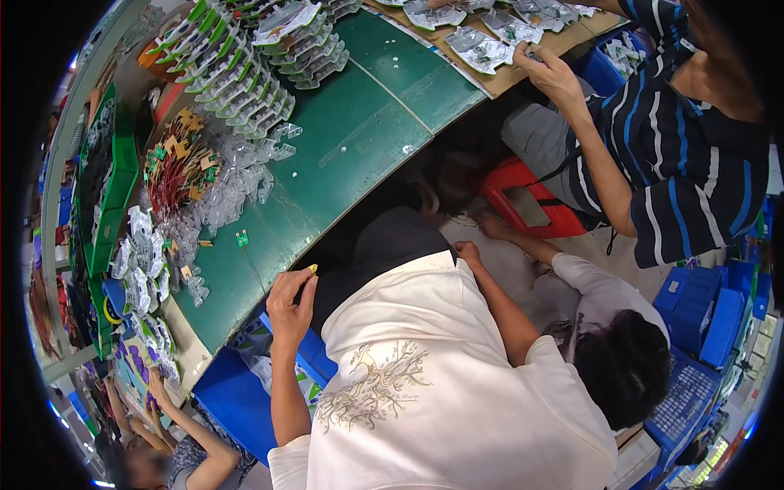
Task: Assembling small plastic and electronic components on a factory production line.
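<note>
My left hand (291,302) is at the near edge of the green table, fingers bent, with a small yellow piece (314,268) at the fingertips. Whether it is pinched or worn on a finger is hard to tell. A small green circuit board (242,238) with thin wires lies on the table beyond this hand. My right hand (467,251) is low beside my dark-clothed lap, its fingers curled; what they hold, if anything, is hidden. Farther back on the table are a heap of clear plastic parts (257,167) and a bundle of wired connectors (180,159).
Tall stacks of white-and-green plastic housings (237,82) stand at the back. A co-worker in a striped shirt (653,155) handles housings at right. Another person (621,367) crouches near a red stool (523,200). Blue crates (694,302) are at right, a blue bin (233,400) below the table.
</note>
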